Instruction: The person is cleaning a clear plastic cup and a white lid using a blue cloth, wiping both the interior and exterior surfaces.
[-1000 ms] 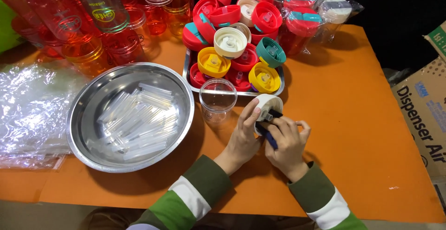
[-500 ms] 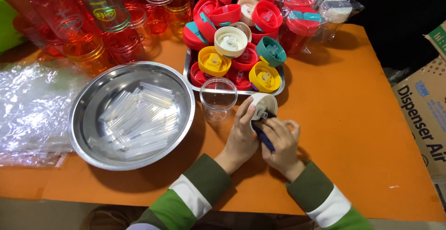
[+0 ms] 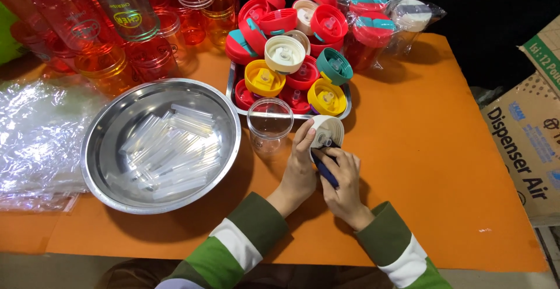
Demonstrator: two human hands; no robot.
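Hands (image 3: 324,172) around white lid (image 3: 328,131), underside up

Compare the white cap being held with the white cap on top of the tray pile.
The white round plastic cap in the left hand is tipped on edge, while the white cap on the pile lies flat, hollow side up. A dark blue tool in the right hand touches the held cap; nothing touches the pile cap. Both are white and round.
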